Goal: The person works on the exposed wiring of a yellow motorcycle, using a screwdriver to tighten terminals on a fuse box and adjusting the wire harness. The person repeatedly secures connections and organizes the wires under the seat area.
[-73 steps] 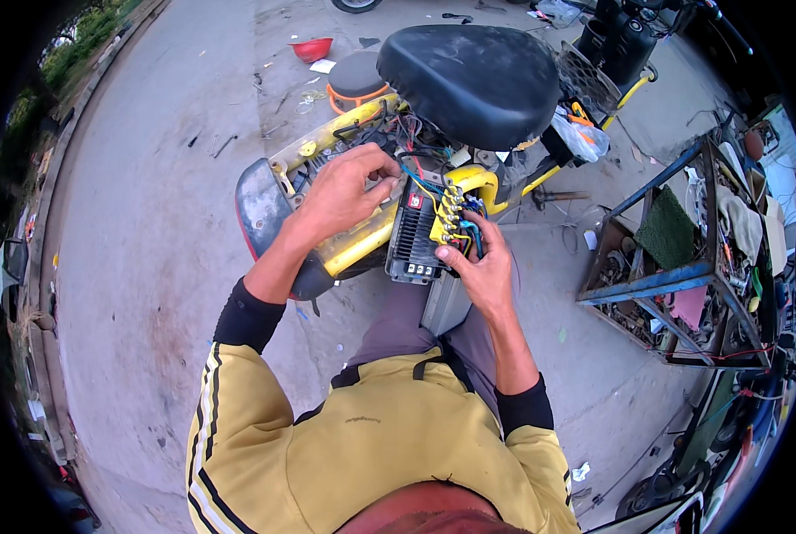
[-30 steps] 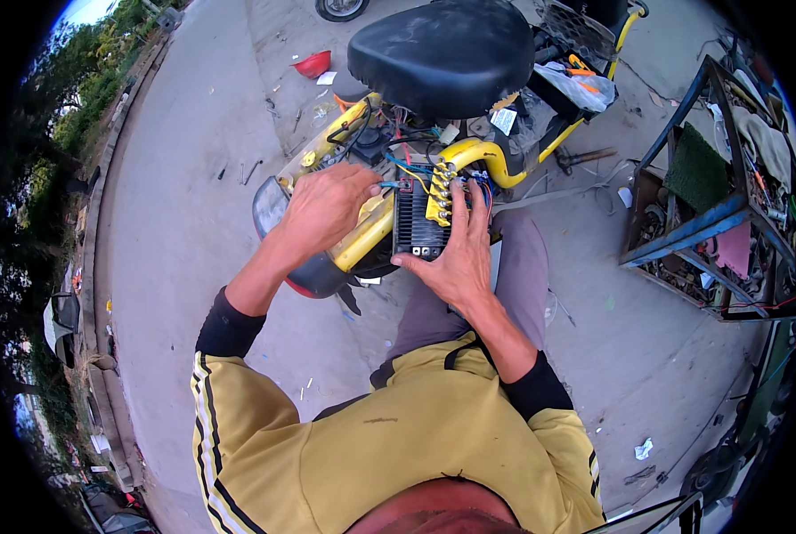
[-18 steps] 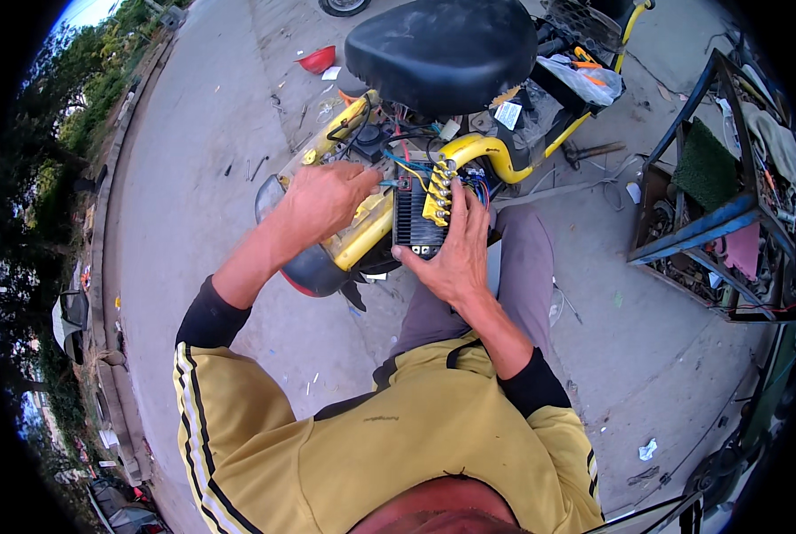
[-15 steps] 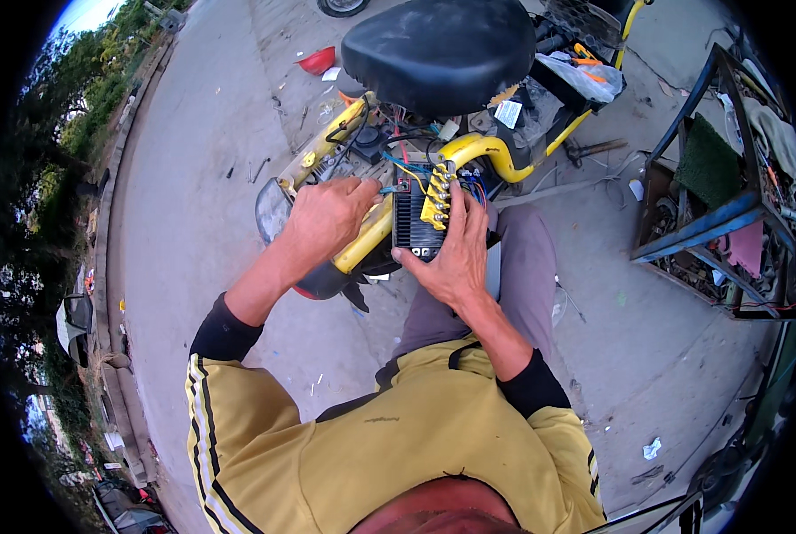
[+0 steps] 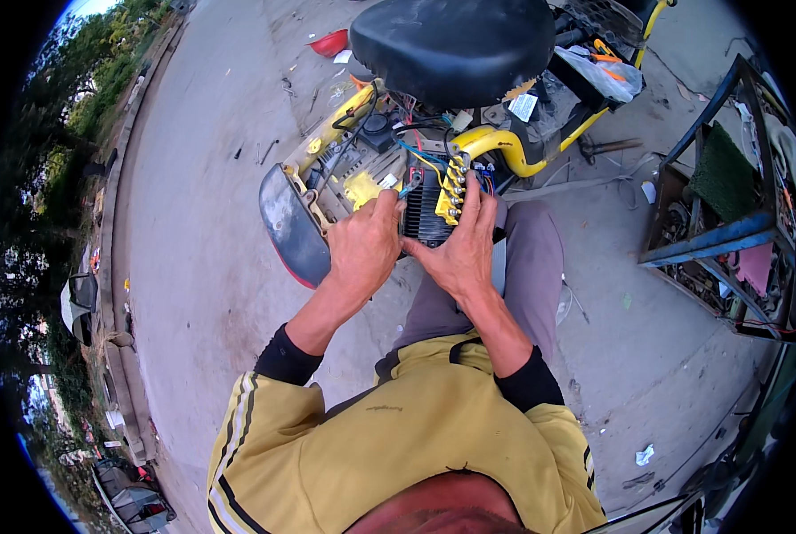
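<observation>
A black finned controller box [image 5: 426, 216] rests at my knees with a yellow terminal block [image 5: 451, 190] with several metal bolts along its right side. My right hand [image 5: 462, 249] steadies the box, its thumb at the near left corner and its fingers along the right side of the block. My left hand [image 5: 364, 238] is closed at the box's left edge, pinching a short blue wire [image 5: 407, 190] with a metal end; the fingers partly hide it. Yellow, blue and red wires [image 5: 426, 160] run in at the far end of the box.
A yellow-framed vehicle body [image 5: 487, 142] with a black seat [image 5: 451, 49] stands ahead of me. Farther right lie a hammer [image 5: 610, 146] and a metal rack [image 5: 710, 236] full of scrap. A red bowl-shaped object [image 5: 329, 43] lies on the ground beyond.
My left hand has come right and closer to the box, uncovering a yellow part on the frame to its left. My right hand keeps its hold on the box.
</observation>
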`<action>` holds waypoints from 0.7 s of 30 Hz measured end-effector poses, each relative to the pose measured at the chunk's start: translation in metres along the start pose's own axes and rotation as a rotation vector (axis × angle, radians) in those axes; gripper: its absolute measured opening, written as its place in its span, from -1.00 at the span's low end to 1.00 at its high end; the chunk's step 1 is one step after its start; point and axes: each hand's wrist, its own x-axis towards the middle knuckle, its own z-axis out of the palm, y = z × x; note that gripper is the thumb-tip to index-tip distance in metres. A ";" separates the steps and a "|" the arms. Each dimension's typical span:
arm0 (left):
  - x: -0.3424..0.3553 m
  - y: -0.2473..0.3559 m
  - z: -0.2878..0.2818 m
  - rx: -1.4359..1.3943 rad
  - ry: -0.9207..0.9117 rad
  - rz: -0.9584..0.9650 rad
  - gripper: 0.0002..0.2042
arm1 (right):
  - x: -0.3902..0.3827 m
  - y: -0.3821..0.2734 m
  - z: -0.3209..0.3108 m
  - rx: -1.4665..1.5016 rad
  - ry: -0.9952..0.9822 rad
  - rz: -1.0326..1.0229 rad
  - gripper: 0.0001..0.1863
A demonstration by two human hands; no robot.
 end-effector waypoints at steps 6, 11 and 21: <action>-0.009 0.036 0.007 -0.001 -0.023 -0.234 -0.84 | 0.005 -0.004 0.004 -0.074 0.098 -0.002 0.42; 0.003 0.055 -0.013 0.204 -0.235 -0.247 -0.84 | 0.005 -0.002 0.002 -0.090 0.067 -0.007 0.42; 0.006 0.042 -0.014 0.126 -0.181 -0.218 -0.72 | 0.008 0.001 -0.006 -0.009 -0.001 -0.048 0.50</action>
